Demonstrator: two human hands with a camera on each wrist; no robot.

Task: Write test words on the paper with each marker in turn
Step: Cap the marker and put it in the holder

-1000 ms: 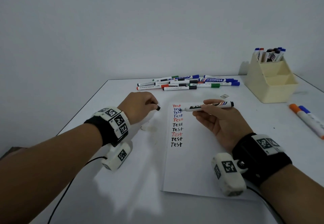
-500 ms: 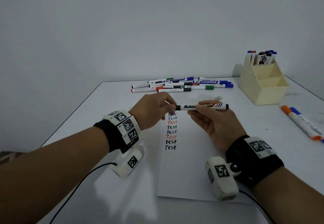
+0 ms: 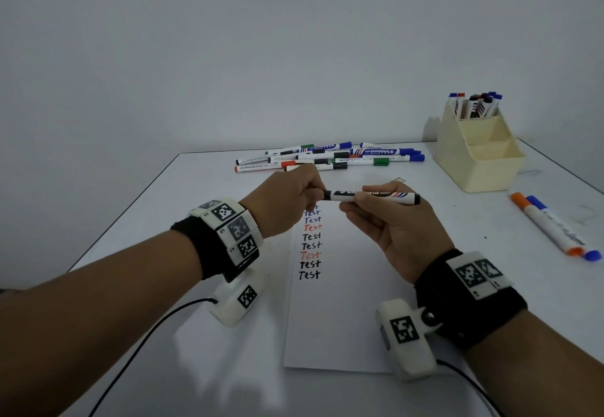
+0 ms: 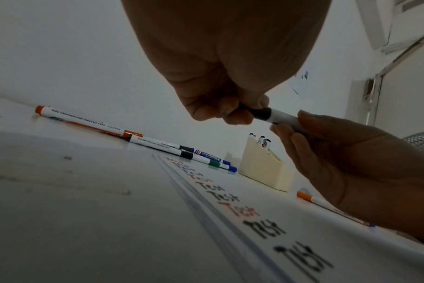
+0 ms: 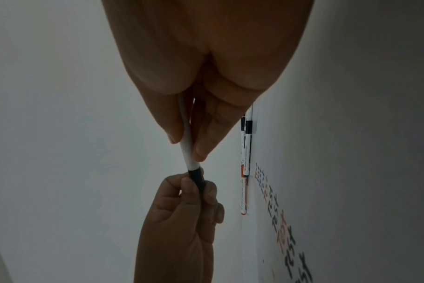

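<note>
A black whiteboard marker [image 3: 376, 196] is held level above the top of the paper [image 3: 336, 318]. My right hand [image 3: 385, 220] pinches its white barrel [image 5: 188, 151] between thumb and fingers. My left hand [image 3: 287, 201] grips the black cap [image 4: 262, 113] at the marker's left end; the cap [image 5: 197, 177] sits against the barrel. The paper carries a column of the word "Test" [image 3: 310, 255] in black, red and blue.
Several capped markers [image 3: 327, 158] lie in a row at the table's far edge. A cream pen holder [image 3: 480, 161] with markers stands at the back right. An orange marker [image 3: 545, 224] and a blue marker [image 3: 568, 230] lie at the right.
My left hand, holding the black cap off to the left a second ago, has come right and brought the cap onto the marker's tip. My right hand has raised the marker slightly.
</note>
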